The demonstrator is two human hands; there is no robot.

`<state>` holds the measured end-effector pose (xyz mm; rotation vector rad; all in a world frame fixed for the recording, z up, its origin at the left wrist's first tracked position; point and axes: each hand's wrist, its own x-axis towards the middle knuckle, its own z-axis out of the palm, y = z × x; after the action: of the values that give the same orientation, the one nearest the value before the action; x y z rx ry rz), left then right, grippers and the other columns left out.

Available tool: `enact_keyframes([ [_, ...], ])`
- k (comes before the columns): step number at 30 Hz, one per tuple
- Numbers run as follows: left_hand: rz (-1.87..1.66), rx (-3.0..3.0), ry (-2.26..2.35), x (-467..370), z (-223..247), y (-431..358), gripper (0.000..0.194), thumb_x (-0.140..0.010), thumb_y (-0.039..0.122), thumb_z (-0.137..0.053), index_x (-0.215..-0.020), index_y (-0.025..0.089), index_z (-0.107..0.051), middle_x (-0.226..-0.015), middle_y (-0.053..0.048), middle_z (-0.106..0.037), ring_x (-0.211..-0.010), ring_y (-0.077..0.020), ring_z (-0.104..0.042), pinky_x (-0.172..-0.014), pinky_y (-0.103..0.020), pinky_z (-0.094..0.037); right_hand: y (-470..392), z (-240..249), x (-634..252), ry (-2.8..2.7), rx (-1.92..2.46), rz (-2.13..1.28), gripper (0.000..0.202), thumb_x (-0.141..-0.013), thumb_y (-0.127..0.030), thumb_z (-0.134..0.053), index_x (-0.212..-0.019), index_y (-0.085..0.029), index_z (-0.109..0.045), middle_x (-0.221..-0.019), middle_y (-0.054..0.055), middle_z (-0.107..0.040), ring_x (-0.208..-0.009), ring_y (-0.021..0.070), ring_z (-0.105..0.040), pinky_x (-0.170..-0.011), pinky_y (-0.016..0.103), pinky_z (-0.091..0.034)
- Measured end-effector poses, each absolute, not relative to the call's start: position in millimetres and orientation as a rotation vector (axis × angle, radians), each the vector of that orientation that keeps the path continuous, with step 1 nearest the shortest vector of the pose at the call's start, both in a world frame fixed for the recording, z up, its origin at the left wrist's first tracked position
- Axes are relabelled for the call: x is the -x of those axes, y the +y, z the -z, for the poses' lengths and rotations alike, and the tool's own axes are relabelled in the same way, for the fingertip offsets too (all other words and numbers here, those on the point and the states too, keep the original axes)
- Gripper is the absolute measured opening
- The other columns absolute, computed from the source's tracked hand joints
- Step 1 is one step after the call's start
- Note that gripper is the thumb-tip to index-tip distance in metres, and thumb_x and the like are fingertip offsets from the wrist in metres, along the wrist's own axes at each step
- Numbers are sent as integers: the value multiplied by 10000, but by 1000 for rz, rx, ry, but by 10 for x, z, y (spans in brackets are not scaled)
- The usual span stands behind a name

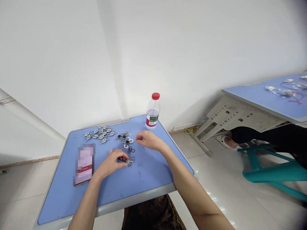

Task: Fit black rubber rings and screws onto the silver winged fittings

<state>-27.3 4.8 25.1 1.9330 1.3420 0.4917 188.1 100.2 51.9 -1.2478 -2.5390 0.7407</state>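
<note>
The left hand is nearly shut, with its thumb and finger on a metal part. That part is on the blue table, closer to the person than the bottle and a bit to its left. The right hand is just on the near side of the bottle, finger and thumb pinched close; what they hold is too small to tell. Black rings, a pile of silver parts and a phone lie left of the bottle.
</note>
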Motion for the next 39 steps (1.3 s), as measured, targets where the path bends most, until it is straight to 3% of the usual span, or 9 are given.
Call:
enact_keyframes([
  [5,-548,-1836,1315,347,-205,86,210,-746,321,-677,-917,199,-676,-876,-27,-654,-853,-192,-568,-810,-305,-414,884,-458,-1731,-2670,1272,-706,80,-757,-208,-615,-803,-160,-659,-797,43,-669,-705,145,-566,-562,223,-294],
  [11,-696,-1733,1414,450,-180,143,244,-782,391,-622,-888,177,-669,-772,-15,-627,-742,-164,-556,-682,-263,-436,826,-408,-1625,-2731,1316,-661,131,-761,-241,-628,-862,-159,-647,-876,86,-675,-789,204,-604,-575,239,-295],
  [19,-773,-1703,1452,469,-152,164,224,-790,369,-606,-883,175,-668,-772,-19,-637,-749,-171,-572,-697,-274,-435,831,-414,-1637,-2688,1312,-725,84,-743,-130,-567,-778,-159,-638,-762,43,-663,-675,147,-561,-543,227,-277],
  [31,-902,-1729,1459,317,-140,161,183,-797,339,-604,-872,192,-682,-839,-30,-676,-803,-185,-599,-737,-288,-455,769,-507,-1678,-2395,1060,-1118,140,-726,-141,-546,-726,-141,-686,-605,-26,-594,-557,85,-454,-542,196,-320],
  [39,-860,-1786,1360,218,-275,117,183,-827,311,-555,-768,180,-668,-776,-19,-672,-763,-170,-587,-728,-266,-431,691,-526,-1623,-2416,1026,-1103,148,-744,-151,-534,-731,-144,-681,-593,-33,-559,-558,81,-424,-536,197,-300],
])
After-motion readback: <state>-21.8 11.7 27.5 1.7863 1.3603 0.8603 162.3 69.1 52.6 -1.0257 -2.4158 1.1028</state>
